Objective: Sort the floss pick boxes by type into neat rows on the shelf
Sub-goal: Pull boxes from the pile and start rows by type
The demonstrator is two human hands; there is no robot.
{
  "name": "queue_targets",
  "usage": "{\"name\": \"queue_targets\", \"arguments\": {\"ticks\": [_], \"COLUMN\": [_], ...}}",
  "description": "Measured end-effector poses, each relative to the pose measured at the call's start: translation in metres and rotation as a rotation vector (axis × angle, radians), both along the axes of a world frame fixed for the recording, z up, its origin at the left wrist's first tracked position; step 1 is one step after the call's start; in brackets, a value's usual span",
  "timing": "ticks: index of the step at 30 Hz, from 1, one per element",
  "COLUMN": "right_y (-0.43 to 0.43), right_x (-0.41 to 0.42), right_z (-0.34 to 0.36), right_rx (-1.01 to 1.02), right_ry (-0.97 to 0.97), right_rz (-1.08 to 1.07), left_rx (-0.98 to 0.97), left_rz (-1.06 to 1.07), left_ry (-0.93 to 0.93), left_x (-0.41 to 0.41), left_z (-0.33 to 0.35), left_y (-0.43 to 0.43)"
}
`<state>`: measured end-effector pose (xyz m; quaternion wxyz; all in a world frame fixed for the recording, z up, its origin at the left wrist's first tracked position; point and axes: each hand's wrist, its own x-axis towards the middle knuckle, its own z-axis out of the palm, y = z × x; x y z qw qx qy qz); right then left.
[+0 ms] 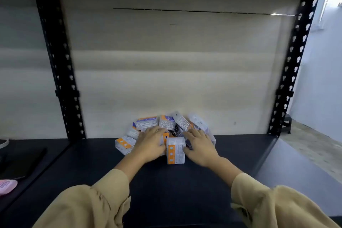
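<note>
As left hand (149, 144) and right hand (201, 147) touch boxes (167, 124), shelf (181, 192) spreads wide.

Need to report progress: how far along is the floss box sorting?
Done: nothing visible; no rows yet, the boxes lie in one jumbled pile at the back of the shelf. In hand: the left hand and right hand rest on the pile, flanking one upright orange-striped box. Left: all sorting and lining up.
</note>
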<state>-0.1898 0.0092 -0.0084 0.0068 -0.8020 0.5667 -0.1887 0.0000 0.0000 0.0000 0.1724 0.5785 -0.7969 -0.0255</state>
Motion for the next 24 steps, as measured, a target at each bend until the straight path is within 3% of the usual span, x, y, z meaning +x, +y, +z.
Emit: {"name": "queue_targets", "arguments": {"ticks": [9, 24], "right_y": [-0.001, 0.026], "right_x": [0.007, -0.006], "right_z": [-0.010, -0.024], "right_rx": [-0.058, -0.137], "right_ry": [0.084, -0.096], "right_rz": [0.018, 0.077], "left_rx": [0.074, -0.295], "left_rz": [0.146, 0.028], "left_ry": [-0.155, -0.066], "left_x": [0.008, 0.008], "left_z": [-0.006, -0.026], "left_y": [-0.011, 0.026]}}
